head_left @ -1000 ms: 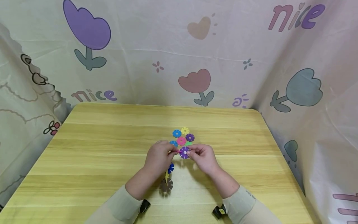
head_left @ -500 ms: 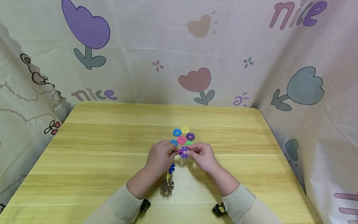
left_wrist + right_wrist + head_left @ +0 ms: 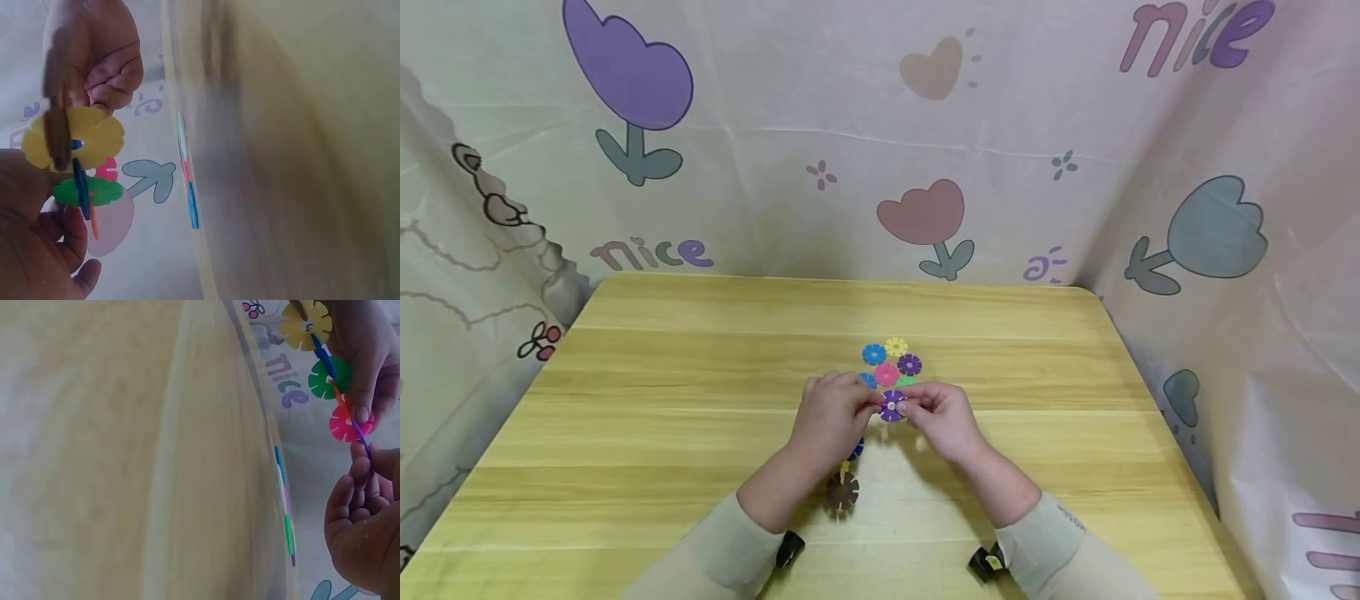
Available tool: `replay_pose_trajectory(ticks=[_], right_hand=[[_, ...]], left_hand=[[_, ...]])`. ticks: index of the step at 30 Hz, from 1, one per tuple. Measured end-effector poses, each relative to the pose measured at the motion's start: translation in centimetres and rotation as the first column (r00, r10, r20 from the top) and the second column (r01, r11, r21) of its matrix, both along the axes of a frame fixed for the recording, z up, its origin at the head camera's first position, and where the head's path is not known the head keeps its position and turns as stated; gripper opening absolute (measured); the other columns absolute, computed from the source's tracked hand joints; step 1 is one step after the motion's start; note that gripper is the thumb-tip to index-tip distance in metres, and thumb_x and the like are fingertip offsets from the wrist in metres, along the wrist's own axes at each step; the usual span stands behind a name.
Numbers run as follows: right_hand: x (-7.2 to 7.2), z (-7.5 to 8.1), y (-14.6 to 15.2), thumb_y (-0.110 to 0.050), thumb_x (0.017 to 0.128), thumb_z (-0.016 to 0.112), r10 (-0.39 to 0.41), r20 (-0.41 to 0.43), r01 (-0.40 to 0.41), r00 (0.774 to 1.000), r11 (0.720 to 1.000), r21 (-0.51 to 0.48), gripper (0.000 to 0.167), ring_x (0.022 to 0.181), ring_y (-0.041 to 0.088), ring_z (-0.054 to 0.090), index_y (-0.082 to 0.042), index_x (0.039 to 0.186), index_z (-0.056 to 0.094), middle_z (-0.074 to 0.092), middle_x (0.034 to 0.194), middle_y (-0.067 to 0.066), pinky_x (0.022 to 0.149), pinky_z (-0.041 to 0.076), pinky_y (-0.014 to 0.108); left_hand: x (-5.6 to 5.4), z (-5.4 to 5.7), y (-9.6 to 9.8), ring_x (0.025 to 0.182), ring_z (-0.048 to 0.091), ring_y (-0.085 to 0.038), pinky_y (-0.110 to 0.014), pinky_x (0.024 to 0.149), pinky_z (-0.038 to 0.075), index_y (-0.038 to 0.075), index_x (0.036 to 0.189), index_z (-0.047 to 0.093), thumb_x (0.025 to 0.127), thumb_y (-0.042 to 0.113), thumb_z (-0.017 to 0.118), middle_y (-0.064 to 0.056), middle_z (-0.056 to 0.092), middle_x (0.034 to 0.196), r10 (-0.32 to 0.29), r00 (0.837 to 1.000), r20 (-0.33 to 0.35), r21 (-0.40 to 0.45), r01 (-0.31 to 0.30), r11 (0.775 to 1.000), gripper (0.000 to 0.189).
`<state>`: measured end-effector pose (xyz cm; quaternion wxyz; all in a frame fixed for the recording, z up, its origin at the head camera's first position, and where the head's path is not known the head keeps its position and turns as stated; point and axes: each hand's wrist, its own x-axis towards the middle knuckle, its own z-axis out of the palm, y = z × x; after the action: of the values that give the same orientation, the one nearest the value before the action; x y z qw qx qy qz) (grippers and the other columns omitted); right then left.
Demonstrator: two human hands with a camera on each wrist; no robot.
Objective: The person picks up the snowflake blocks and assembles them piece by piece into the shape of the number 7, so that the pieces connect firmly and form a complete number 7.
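My left hand (image 3: 829,417) pinches a pink notched plastic disc (image 3: 342,428) at one end of a chain of interlocking discs. My right hand (image 3: 947,421) holds a purple disc (image 3: 891,416) between thumb and forefinger, its edge right at the pink one. Below the left hand hangs the rest of the chain: an orange disc (image 3: 94,225), a green disc (image 3: 317,382), a dark blue disc (image 3: 81,190), a yellow disc (image 3: 103,140) and a brown disc (image 3: 842,493) lowest. The left fingers partly hide the pink disc in the head view.
Just beyond the hands, a flat flower-like cluster of joined discs lies on the wooden table (image 3: 700,400), with a pink disc (image 3: 886,374) at its centre and a blue disc (image 3: 874,354) among those around it. A printed curtain (image 3: 760,208) hangs behind the table.
Both hands keep their hold in nearly the same place. The left hand has come slightly closer to the purple disc, and the hanging brown disc has swung a little left and up.
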<state>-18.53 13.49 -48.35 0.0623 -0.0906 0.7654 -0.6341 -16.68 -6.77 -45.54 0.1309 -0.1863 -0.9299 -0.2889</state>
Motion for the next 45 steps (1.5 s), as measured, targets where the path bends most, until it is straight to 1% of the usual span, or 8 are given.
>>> replay_pose_trajectory(ticks=[4, 8, 15, 20, 26, 30, 35, 45], right_hand=[[-0.3, 0.0, 0.2, 0.005, 0.097, 0.07, -0.019, -0.047, 0.02, 0.999, 1.0, 0.021, 0.016, 0.072, 0.018, 0.067, 0.011, 0.11, 0.074, 0.075, 0.086, 0.017, 0.069, 0.058, 0.024], [-0.8, 0.1, 0.6, 0.005, 0.097, 0.07, -0.074, -0.119, 0.081, 0.99, 0.995, 0.062, 0.014, 0.075, 0.025, 0.066, 0.012, 0.108, 0.074, 0.073, 0.087, 0.017, 0.068, 0.055, 0.023], [-1.8, -0.1, 1.3, 0.004, 0.093, 0.074, -0.074, -0.181, 0.112, 0.981, 0.972, 0.209, 0.02, 0.077, 0.015, 0.062, 0.009, 0.112, 0.074, 0.071, 0.09, 0.01, 0.068, 0.055, 0.023], [-2.5, -0.4, 1.6, -0.001, 0.093, 0.078, -0.015, -0.205, 0.095, 0.979, 0.916, 0.39, 0.026, 0.082, 0.018, 0.065, 0.007, 0.118, 0.074, 0.071, 0.094, 0.008, 0.073, 0.058, 0.029], [-3.2, -0.6, 1.6, -0.009, 0.093, 0.081, 0.035, -0.137, 0.045, 0.99, 0.841, 0.539, 0.035, 0.091, 0.022, 0.068, 0.007, 0.123, 0.072, 0.071, 0.101, 0.009, 0.082, 0.06, 0.038], [-3.5, -0.9, 1.5, -0.015, 0.093, 0.082, 0.035, -0.106, 0.034, 0.994, 0.807, 0.589, 0.039, 0.098, 0.025, 0.07, 0.005, 0.125, 0.072, 0.071, 0.108, 0.012, 0.091, 0.059, 0.042], [-3.8, -0.9, 1.3, -0.02, 0.093, 0.084, 0.045, -0.111, 0.037, 0.993, 0.762, 0.646, 0.04, 0.102, 0.028, 0.07, 0.004, 0.124, 0.074, 0.071, 0.111, 0.013, 0.094, 0.058, 0.045], [-4.1, -0.4, 0.8, -0.025, 0.093, 0.084, 0.063, -0.101, 0.03, 0.993, 0.688, 0.725, 0.039, 0.092, 0.023, 0.066, 0.001, 0.12, 0.076, 0.068, 0.102, 0.008, 0.088, 0.058, 0.044]], left_hand=[[0.0, 0.0, -0.2, 0.089, 0.064, -0.017, -0.045, 0.086, 0.044, 0.021, 0.092, 0.084, 0.092, 0.015, 0.084, 0.01, 0.07, 0.088, 0.01, 1.0, 0.001, -0.008, -0.01, 1.0, 0.006], [0.0, 0.1, -0.3, 0.093, 0.065, -0.019, -0.048, 0.089, 0.045, 0.021, 0.092, 0.084, 0.093, 0.017, 0.083, 0.01, 0.072, 0.091, 0.017, 1.0, 0.025, -0.009, -0.017, 1.0, 0.005], [-0.1, 0.1, -0.5, 0.093, 0.065, -0.019, -0.048, 0.09, 0.044, 0.022, 0.091, 0.084, 0.093, 0.017, 0.083, 0.01, 0.071, 0.089, 0.038, 0.998, 0.06, -0.022, -0.037, 0.999, 0.004], [-0.2, 0.0, -0.5, 0.092, 0.064, -0.018, -0.047, 0.089, 0.044, 0.022, 0.09, 0.083, 0.092, 0.018, 0.084, 0.011, 0.069, 0.087, 0.051, 0.996, 0.074, -0.031, -0.049, 0.998, 0.005], [-0.1, 0.1, -0.5, 0.091, 0.063, -0.019, -0.046, 0.088, 0.044, 0.022, 0.09, 0.083, 0.092, 0.018, 0.084, 0.011, 0.068, 0.086, 0.054, 0.995, 0.087, -0.038, -0.051, 0.998, 0.004], [-0.2, 0.0, -0.6, 0.092, 0.064, -0.019, -0.047, 0.088, 0.044, 0.022, 0.09, 0.084, 0.092, 0.018, 0.084, 0.011, 0.069, 0.086, 0.059, 0.994, 0.093, -0.033, -0.056, 0.998, 0.005], [-0.3, -0.1, -0.6, 0.092, 0.064, -0.019, -0.046, 0.087, 0.044, 0.022, 0.09, 0.084, 0.092, 0.018, 0.085, 0.01, 0.07, 0.087, 0.062, 0.993, 0.097, -0.031, -0.059, 0.998, 0.004], [-0.3, -0.1, -0.6, 0.092, 0.064, -0.019, -0.045, 0.086, 0.044, 0.021, 0.09, 0.084, 0.092, 0.017, 0.085, 0.01, 0.07, 0.087, 0.063, 0.993, 0.099, -0.032, -0.06, 0.998, 0.005]])
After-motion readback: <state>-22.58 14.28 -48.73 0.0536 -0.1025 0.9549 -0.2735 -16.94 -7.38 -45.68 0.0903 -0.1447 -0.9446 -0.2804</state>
